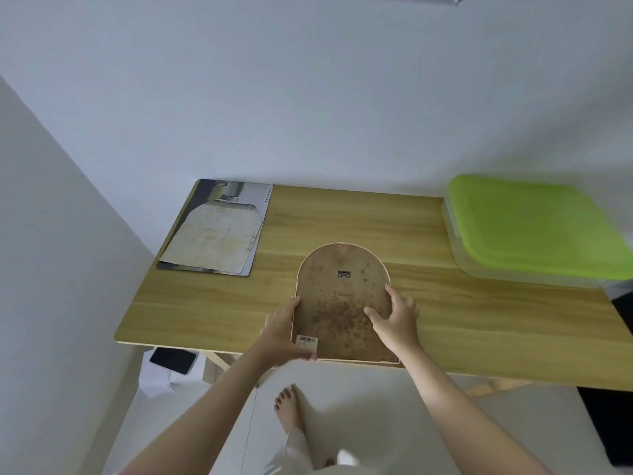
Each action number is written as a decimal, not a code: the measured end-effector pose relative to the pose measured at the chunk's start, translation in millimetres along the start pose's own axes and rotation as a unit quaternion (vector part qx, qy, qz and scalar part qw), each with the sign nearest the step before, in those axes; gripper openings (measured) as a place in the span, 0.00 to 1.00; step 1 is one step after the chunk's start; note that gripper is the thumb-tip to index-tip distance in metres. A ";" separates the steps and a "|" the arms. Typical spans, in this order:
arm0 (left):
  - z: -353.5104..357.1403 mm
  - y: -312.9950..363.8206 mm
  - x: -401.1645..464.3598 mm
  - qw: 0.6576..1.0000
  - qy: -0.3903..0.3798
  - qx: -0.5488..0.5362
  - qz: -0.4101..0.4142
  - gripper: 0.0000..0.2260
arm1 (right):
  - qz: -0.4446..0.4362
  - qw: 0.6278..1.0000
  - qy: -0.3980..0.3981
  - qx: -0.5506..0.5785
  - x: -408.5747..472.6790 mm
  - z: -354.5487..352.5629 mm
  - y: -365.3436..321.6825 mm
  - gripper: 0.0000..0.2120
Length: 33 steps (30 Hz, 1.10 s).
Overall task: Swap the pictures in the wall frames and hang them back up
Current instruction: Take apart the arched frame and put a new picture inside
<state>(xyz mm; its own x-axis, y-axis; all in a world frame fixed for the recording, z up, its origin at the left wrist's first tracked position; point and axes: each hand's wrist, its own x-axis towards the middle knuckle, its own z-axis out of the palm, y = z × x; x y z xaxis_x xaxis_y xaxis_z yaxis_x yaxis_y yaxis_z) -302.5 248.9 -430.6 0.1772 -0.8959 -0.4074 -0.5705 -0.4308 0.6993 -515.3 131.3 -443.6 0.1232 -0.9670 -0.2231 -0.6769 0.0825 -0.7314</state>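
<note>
While face-down, frame (pixel 337 303), between both hands (pixel 394 317)

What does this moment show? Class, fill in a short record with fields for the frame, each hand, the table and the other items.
frame: arched, back side up, at the table's near edge, hanger and barcode label showing
left hand: grips the frame's left edge
right hand: on the frame's right side, fingers on its back
table: wooden, against the wall
other items: arched picture on a magazine, far left; green-lidded box, far right
</note>
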 end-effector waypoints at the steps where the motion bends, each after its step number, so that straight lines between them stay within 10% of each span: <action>1: 0.4 -1.3 0.6 1.000 0.004 -0.003 0.007 0.58 | -0.005 1.000 -0.004 -0.008 0.4 0.1 0.1 0.34; 21: -1.2 -19.6 2.3 0.998 0.011 0.008 0.054 0.57 | -0.174 0.932 -0.127 -0.292 97.0 16.0 -81.8 0.27; 33: 0.8 -19.5 0.0 0.998 0.028 0.016 0.059 0.54 | -0.102 0.936 -0.198 -0.272 124.1 16.2 -100.8 0.34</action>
<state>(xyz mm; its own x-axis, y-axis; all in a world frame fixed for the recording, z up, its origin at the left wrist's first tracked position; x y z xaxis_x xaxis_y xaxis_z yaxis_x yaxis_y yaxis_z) -292.0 257.5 -444.7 0.1519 -0.9452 -0.2890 -0.6151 -0.3193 0.7209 -420.1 6.8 -407.9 0.4771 -0.7745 -0.4153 -0.8659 -0.3335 -0.3729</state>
